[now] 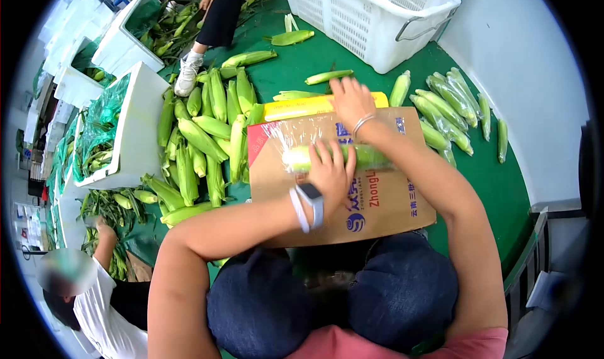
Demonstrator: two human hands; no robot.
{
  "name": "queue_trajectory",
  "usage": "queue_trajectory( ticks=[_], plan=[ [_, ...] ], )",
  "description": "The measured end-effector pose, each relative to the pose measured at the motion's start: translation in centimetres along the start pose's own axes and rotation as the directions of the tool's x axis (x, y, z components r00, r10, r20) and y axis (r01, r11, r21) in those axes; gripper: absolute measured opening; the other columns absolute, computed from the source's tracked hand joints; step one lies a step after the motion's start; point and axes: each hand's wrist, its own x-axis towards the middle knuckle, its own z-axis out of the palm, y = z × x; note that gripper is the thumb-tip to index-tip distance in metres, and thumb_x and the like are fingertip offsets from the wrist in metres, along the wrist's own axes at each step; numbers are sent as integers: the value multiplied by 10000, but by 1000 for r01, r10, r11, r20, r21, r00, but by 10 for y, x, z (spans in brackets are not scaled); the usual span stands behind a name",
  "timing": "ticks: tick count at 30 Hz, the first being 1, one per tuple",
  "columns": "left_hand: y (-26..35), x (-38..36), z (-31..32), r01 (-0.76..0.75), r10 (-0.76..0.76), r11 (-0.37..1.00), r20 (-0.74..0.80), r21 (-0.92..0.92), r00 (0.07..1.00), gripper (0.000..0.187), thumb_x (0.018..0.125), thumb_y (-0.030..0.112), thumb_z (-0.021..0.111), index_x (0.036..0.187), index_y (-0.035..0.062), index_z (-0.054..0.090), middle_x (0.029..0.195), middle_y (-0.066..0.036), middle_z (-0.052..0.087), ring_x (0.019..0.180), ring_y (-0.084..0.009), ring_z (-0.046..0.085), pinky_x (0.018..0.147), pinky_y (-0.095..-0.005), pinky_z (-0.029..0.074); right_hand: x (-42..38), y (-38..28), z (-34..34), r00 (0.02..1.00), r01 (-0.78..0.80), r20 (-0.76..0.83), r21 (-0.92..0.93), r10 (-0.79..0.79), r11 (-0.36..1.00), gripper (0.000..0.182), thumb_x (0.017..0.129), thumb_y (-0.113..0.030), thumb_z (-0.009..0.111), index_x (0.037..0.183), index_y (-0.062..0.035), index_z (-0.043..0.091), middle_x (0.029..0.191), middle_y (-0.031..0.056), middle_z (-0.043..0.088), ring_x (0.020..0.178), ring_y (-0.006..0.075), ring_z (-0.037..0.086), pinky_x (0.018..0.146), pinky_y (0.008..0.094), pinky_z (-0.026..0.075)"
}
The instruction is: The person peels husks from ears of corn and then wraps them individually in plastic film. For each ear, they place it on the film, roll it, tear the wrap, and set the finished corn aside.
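Note:
A brown cardboard box (302, 217) with blue and red print lies in front of my knees. On it is an ear of corn (368, 157) under clear cling film (286, 132). My left hand (330, 173), with a watch at the wrist, lies across this ear, fingers spread. Along the box's far edge stands a yellow roll of cling film (296, 109). Over its right part reaches my right hand (353, 104), fingers stretched out, a bracelet on its wrist. Whether the right palm touches the roll is hidden.
Unwrapped corn (207, 132) is heaped at the left. Wrapped ears (450, 101) lie at the right on the green floor (497, 189). A white plastic crate (352, 25) stands beyond. White foam boxes (129, 129) line the left, near a co-worker's shoe (187, 74) and another person (104, 308).

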Motion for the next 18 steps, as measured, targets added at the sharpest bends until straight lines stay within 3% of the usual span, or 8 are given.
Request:
queue_trajectory(
  ticks=[3, 5, 9, 10, 12, 14, 17, 18],
  plan=[
    [-40, 61, -1, 9, 59, 954, 216, -300, 975, 920, 476, 534, 795, 1176, 26, 483, 1113, -217, 532, 994, -378, 544, 824, -486, 440, 22, 16, -21, 989, -129, 81, 96, 121, 987, 447, 792, -258, 624, 1154, -21, 512, 904, 179, 625, 912, 310, 605, 695, 414, 497],
    [-51, 79, 8, -27, 91, 947, 188, -321, 978, 824, 488, 488, 805, 1116, 36, 522, 1044, -193, 565, 954, -350, 567, 786, -463, 462, 22, 37, -9, 752, -22, 649, -147, 113, 989, 402, 739, -242, 677, 1044, 6, 596, 982, 198, 624, 946, 325, 601, 767, 391, 503],
    [-57, 56, 5, -352, 483, 804, 180, -479, 857, 569, 516, 303, 768, 1022, 90, 618, 885, -170, 636, 803, -326, 618, 695, -424, 502, 7, 41, 1, 833, -140, 531, -66, 154, 988, 316, 715, -195, 666, 943, 22, 643, 1004, 216, 622, 927, 348, 614, 820, 375, 494],
    [-51, 44, 3, -418, 714, 633, 284, -651, 639, 588, 503, 290, 766, 1028, 70, 618, 840, -179, 637, 744, -340, 620, 653, -432, 500, 5, 43, 6, 841, -193, 505, -55, 194, 980, 305, 717, -199, 662, 922, 26, 647, 989, 222, 624, 912, 357, 616, 802, 384, 498],
    [-26, 5, -22, -477, 783, 555, 622, -681, 24, 660, 582, 364, 757, 1085, -29, 589, 1029, -197, 615, 934, -337, 594, 780, -411, 489, -3, 45, 8, 833, -221, 527, 35, 170, 975, 298, 731, -196, 643, 902, 47, 626, 935, 235, 628, 858, 382, 617, 749, 407, 504],
    [-41, -30, -14, -196, 709, 614, 644, -764, -288, 742, 636, 421, 728, 1181, -36, 513, 1160, -211, 554, 1000, -323, 565, 836, -410, 462, -9, 55, 22, 860, -138, 508, 135, 51, 981, 289, 757, -175, 606, 908, 69, 569, 882, 255, 623, 821, 404, 608, 717, 437, 494],
    [-121, -75, 13, 164, 851, 367, 402, -916, 337, 748, 725, 408, 672, 1280, -7, 389, 1160, -184, 529, 1037, -306, 545, 854, -413, 470, -43, 42, 12, 942, -122, 333, 205, 48, 971, 267, 798, -175, 579, 924, 43, 490, 982, 257, 530, 970, 392, 513, 860, 427, 414],
    [-137, -93, 13, 609, 802, 78, 413, -789, 432, 729, 729, 361, 678, 1285, -6, 383, 1135, -193, 538, 994, -292, 562, 795, -418, 497, -55, 36, 2, 951, -89, 309, 201, 23, 976, 302, 796, -194, 594, 957, 41, 493, 994, 242, 515, 985, 382, 497, 879, 415, 404]
  ],
)
